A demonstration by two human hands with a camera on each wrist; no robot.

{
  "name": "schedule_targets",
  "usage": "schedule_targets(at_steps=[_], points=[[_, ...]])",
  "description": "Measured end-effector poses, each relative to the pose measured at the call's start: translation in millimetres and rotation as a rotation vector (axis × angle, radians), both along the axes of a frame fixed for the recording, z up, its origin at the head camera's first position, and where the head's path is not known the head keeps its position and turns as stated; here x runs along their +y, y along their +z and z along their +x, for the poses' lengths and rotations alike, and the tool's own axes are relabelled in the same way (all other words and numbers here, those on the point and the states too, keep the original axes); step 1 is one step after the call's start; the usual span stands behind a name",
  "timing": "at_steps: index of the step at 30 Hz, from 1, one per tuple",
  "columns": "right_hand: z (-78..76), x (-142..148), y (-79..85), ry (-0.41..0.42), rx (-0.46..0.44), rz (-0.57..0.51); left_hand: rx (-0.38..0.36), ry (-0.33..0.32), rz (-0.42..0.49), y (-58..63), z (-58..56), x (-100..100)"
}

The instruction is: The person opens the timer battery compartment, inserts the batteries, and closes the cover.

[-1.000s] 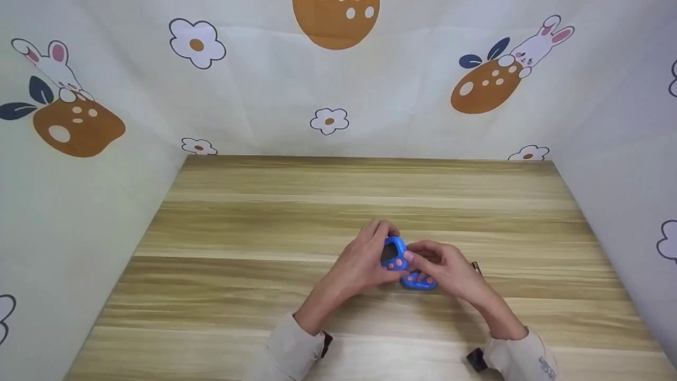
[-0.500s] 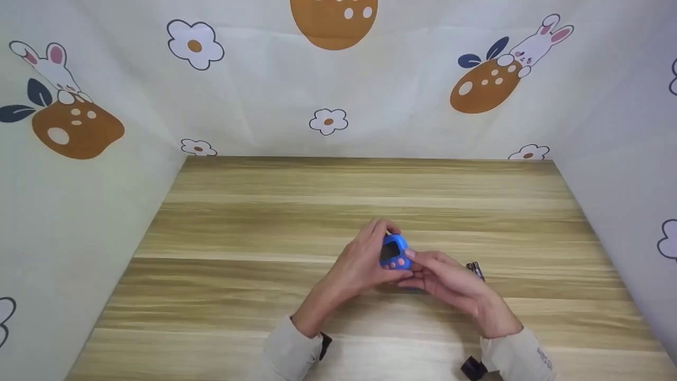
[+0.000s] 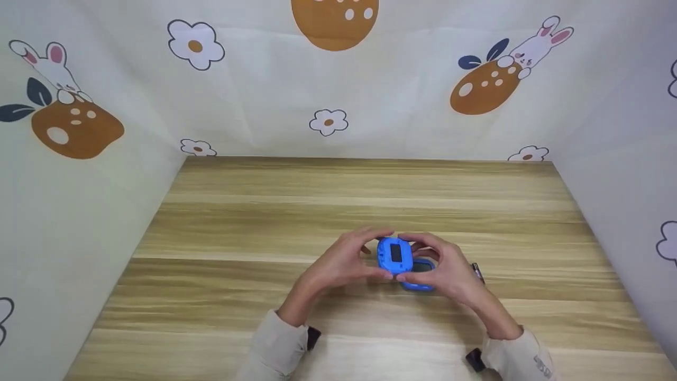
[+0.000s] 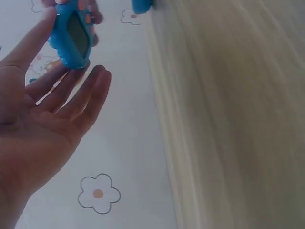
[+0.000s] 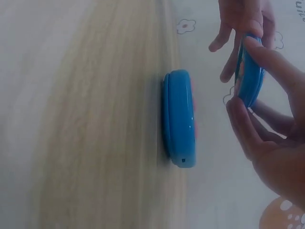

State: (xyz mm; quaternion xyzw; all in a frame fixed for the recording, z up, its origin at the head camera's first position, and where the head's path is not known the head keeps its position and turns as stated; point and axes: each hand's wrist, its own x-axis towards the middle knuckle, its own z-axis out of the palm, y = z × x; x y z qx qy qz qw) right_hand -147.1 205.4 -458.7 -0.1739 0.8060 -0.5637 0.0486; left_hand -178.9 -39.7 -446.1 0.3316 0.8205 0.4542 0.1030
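Observation:
A blue rounded handheld device [image 3: 395,255] with a dark rectangle on its upturned face is held up between both hands. My left hand [image 3: 341,259] pinches its left edge, thumb below and forefinger above. Opposite, my right hand [image 3: 448,267] grips the right edge between thumb and fingers. The left wrist view catches the device's other face [image 4: 76,36], with a grey screen and orange buttons. Beneath the right hand, a second blue device [image 3: 419,286] lies on the table, screen up and partly covered; the right wrist view shows its side [image 5: 181,119].
Right of the right hand lies a small dark battery [image 3: 478,272], partly hidden behind that hand. The wood-grain table [image 3: 254,222] meets a patterned cloth [image 3: 264,95] at its back and sides.
The held device has been turned over: its screen and orange buttons faced up before, and its other face does now. The right hand, lower half a second ago, now grips the right edge.

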Motion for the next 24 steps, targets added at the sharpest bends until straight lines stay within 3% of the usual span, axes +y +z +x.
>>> schedule_targets(at_steps=[4, 13, 16, 24], points=[[-1.2, -0.4, -4.0, 0.005, 0.031, -0.033, -0.001, 0.014, 0.006, -8.0, -2.7, -0.1], [-2.9, -0.3, -5.9, -0.008, -0.045, -0.157, 0.005, 0.054, 0.042, -10.2, -2.0, 2.1], [-4.6, 0.3, -4.8, -0.017, -0.112, -0.189, 0.01, 0.064, 0.059, -9.6, -2.2, 1.5], [-9.9, -2.3, 1.7, -0.151, -0.385, -0.305, 0.052, 0.082, 0.064, -10.8, -3.7, 1.9]])
